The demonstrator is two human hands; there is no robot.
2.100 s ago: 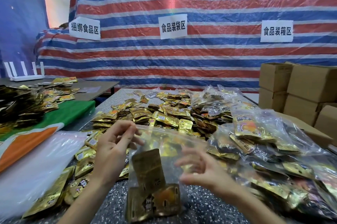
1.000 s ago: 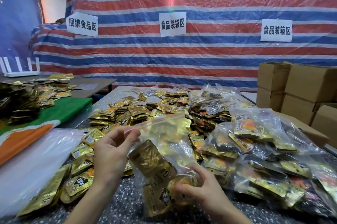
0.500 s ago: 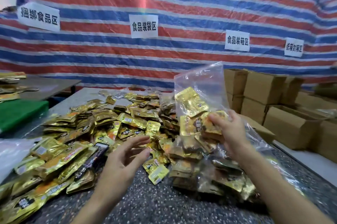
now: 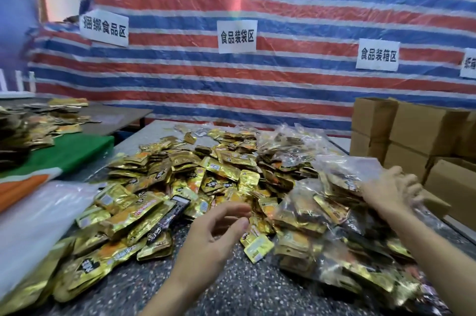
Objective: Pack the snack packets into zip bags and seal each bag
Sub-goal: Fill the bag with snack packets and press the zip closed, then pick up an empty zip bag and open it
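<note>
Loose gold snack packets (image 4: pixel 180 181) lie heaped across the speckled table (image 4: pixel 244 287). On the right is a pile of filled clear zip bags (image 4: pixel 322 233). My right hand (image 4: pixel 391 189) is on top of that pile, fingers curled over one filled zip bag (image 4: pixel 347 171); the hand is blurred. My left hand (image 4: pixel 213 233) hovers over the near edge of the loose packets, holding nothing, with its fingers loosely bent. One single packet (image 4: pixel 257 247) lies just right of it.
A stack of flat empty plastic bags (image 4: pixel 33 225) lies at the left edge. Behind it is a green and orange cloth (image 4: pixel 64 158) and a second table with more packets (image 4: pixel 38 122). Cardboard boxes (image 4: pixel 412 140) stand at the right, and a striped tarp (image 4: pixel 257 78) hangs behind.
My right hand carried the filled bag from in front of me to the right and lowered it onto the pile. My left hand let go of the bag and now hovers.
</note>
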